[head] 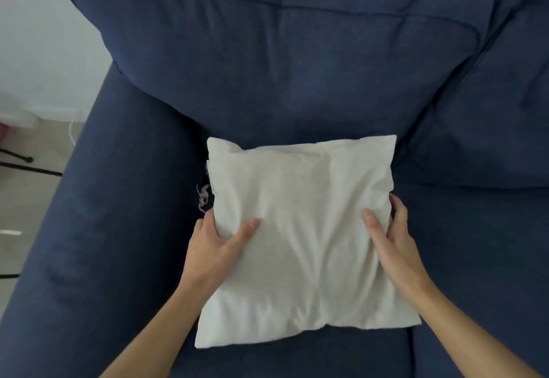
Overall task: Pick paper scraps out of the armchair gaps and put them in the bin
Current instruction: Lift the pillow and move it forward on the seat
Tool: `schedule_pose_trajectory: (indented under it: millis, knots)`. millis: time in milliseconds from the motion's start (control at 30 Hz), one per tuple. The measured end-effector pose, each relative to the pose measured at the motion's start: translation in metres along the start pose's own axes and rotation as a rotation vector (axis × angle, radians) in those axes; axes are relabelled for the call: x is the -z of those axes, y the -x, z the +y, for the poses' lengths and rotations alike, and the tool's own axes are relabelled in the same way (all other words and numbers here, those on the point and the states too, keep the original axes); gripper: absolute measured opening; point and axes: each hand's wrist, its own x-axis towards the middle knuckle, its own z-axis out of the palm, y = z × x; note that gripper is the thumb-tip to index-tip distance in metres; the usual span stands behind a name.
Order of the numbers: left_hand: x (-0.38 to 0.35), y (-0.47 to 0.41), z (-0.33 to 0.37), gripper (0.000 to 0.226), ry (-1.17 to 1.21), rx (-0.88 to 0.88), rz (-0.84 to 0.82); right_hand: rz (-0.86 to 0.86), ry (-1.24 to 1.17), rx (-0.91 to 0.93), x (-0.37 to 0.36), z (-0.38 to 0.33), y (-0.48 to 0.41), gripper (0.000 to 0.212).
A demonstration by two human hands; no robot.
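Note:
A white square pillow [300, 229] lies on the seat of the dark blue armchair [124, 199]. My left hand [214, 244] grips the pillow's left edge, thumb on top. Gripping the right edge the same way is my right hand [392, 238]. Pale paper scraps [203, 196] stick out of the gap between the seat and the left armrest, just beside the pillow's left edge and above my left hand. The bin is not in view.
The big back cushion [282, 50] rises behind the pillow. A second blue seat and cushion [490, 110] adjoin on the right. To the left are a white wall, pale floor and thin black legs [26, 166] of some stand.

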Motion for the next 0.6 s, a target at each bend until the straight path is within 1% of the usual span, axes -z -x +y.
schedule_pose_trajectory:
  millis: [133, 233, 300, 367, 467, 533, 600]
  knots:
    - [-0.016, 0.052, -0.054, 0.082, -0.068, 0.093, -0.079, -0.028, 0.023, -0.118, -0.007, 0.056, 0.054, 0.073]
    - [-0.027, 0.07, -0.088, 0.085, -0.109, 0.164, -0.116, -0.054, 0.047, -0.166, -0.014, 0.092, 0.077, 0.064]
    - [-0.034, 0.076, -0.106, 0.091, -0.13, 0.2, -0.145, -0.066, 0.089, -0.2, -0.018, 0.114, 0.084, 0.062]
    - [-0.038, 0.077, -0.119, 0.099, -0.148, 0.227, -0.173, -0.076, 0.163, -0.213, -0.023, 0.133, 0.084, 0.066]
    - [-0.04, 0.072, -0.133, 0.11, -0.161, 0.274, -0.21, -0.126, 0.318, -0.216, -0.021, 0.161, 0.076, 0.081]
    - [-0.039, 0.068, -0.135, 0.113, -0.174, 0.286, -0.238, -0.146, 0.38, -0.249, -0.02, 0.169, 0.071, 0.089]
    - [-0.035, 0.066, -0.132, 0.112, -0.221, 0.257, -0.274, -0.075, 0.443, -0.277, -0.022, 0.161, 0.072, 0.086]
